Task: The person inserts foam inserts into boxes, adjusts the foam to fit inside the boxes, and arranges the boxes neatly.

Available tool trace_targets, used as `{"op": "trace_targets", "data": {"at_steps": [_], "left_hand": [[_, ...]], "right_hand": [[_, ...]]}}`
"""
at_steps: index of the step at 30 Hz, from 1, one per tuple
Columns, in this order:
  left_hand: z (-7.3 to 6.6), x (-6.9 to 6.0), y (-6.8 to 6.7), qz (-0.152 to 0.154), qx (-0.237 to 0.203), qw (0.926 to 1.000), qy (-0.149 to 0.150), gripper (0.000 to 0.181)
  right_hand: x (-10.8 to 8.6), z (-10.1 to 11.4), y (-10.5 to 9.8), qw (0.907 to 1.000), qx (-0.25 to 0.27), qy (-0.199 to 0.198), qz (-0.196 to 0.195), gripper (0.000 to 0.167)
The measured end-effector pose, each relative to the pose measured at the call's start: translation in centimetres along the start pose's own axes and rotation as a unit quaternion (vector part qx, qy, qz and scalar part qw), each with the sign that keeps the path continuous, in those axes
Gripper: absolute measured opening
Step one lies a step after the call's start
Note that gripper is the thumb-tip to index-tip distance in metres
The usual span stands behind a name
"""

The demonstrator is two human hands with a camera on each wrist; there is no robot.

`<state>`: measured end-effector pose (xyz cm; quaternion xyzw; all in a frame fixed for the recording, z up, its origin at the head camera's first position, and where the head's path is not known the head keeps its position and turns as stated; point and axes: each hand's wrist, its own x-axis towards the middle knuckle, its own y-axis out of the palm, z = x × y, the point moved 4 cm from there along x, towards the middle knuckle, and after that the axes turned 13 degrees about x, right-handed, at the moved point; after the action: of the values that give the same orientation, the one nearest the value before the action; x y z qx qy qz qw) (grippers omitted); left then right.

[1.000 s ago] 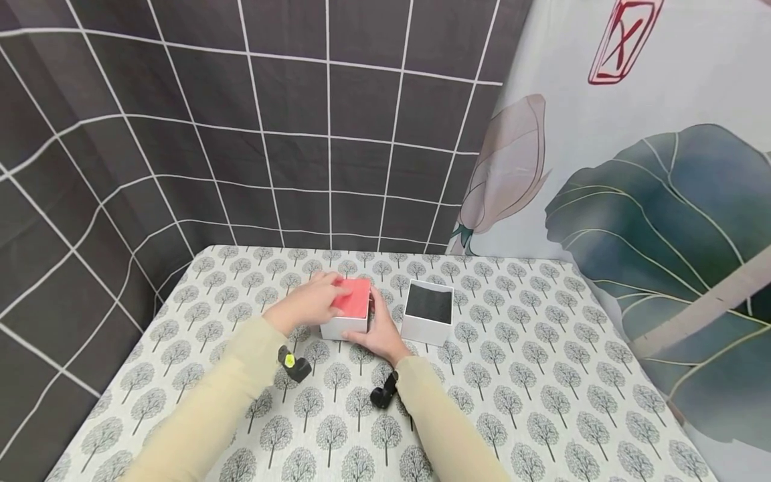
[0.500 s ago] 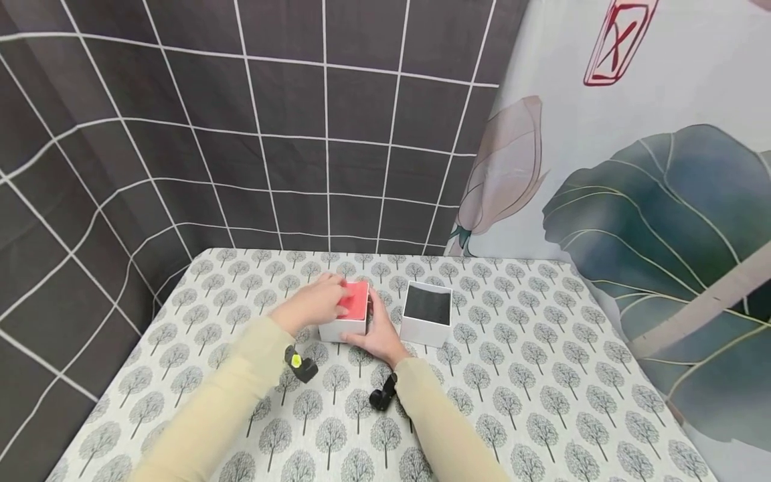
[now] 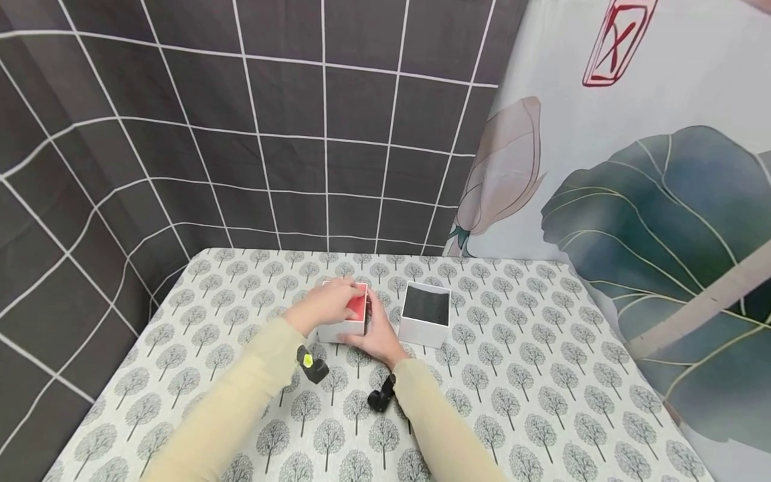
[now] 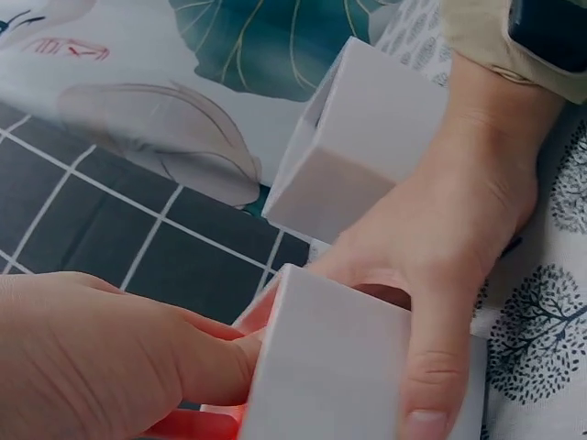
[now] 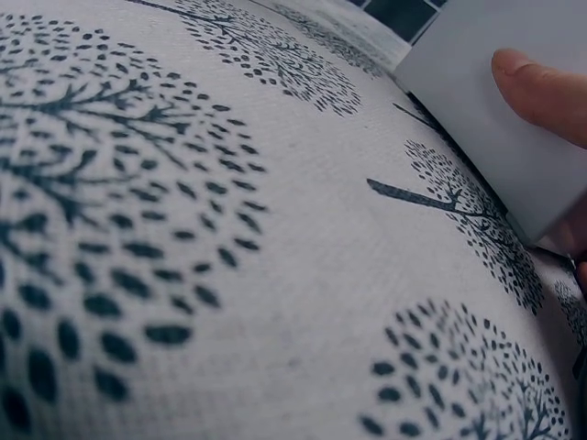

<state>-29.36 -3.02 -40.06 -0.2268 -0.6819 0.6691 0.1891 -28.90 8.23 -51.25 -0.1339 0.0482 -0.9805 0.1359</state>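
In the head view, a white box with a red inside stands near the middle of the table. My left hand reaches over its top from the left, fingertips in the red opening; they are partly hidden. The left wrist view shows the left hand at the rim, its fingers tinted red. My right hand grips the box from the right, thumb across the near wall. That thumb lies against the white wall in the right wrist view.
A second white box with a black inside stands just right of the first. The table wears a tree-print cloth. Behind it hang a dark grid curtain and a floral one.
My left hand has slid right over the box and its fingers sit deeper in the opening. Less red shows, with more white rim. The right hand keeps its grip.
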Motion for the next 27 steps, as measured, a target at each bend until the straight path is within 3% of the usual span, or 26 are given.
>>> {"op": "trace_targets", "data": {"at_steps": [8,15,18,21,27], "left_hand": [[-0.2,0.0,0.5,0.009,0.021,0.9997,-0.008,0.044],[0.5,-0.3,1.2,0.014,0.010,0.9990,-0.041,0.049],[0.5,-0.6,1.3,-0.011,-0.006,0.9989,-0.045,0.047],[0.4,-1.2,1.2,-0.056,-0.020,0.9972,-0.046,0.042],[0.0,-2.8,1.2,-0.152,-0.043,0.9861,-0.051,0.039]], "right_hand": [[-0.2,0.2,0.1,0.9997,-0.024,0.006,-0.006,0.115],[0.0,0.2,0.7,0.9988,-0.049,0.003,0.000,0.114],[0.0,0.3,0.7,0.9993,-0.038,0.001,0.005,0.114],[-0.2,0.7,0.7,0.9996,-0.028,0.001,0.011,0.115],[-1.0,1.4,0.2,0.9964,-0.085,-0.004,0.003,0.112]]}}
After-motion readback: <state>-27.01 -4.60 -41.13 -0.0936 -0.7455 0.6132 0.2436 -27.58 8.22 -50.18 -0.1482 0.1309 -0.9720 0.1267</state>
